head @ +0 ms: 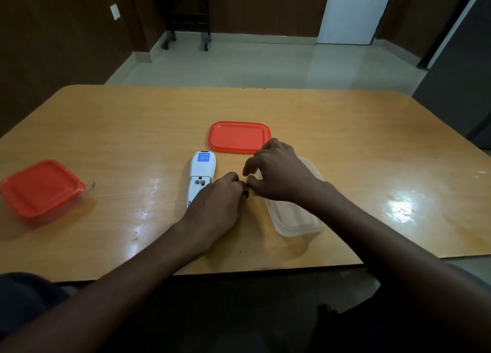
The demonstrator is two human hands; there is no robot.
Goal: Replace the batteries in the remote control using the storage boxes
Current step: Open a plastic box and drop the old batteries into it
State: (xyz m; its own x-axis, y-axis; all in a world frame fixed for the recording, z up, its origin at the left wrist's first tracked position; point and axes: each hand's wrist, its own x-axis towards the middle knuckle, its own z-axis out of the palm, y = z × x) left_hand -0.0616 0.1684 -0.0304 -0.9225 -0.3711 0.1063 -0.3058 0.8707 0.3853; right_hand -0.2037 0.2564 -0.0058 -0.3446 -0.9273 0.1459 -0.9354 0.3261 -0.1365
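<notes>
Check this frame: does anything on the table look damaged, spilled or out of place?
Nothing stands out. The remote lies face down with its battery bay open, as the job requires. One red lid lies off the clear box; the other box is shut. Both hands meet over something small and dark.

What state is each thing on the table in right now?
Remote control: face down, battery bay uncovered.
Clear box: open.
Loose orange lid: flat on table.
Orange-lidded box: closed.
Left hand: curled around something small and dark.
Right hand: pinching at it.
</notes>
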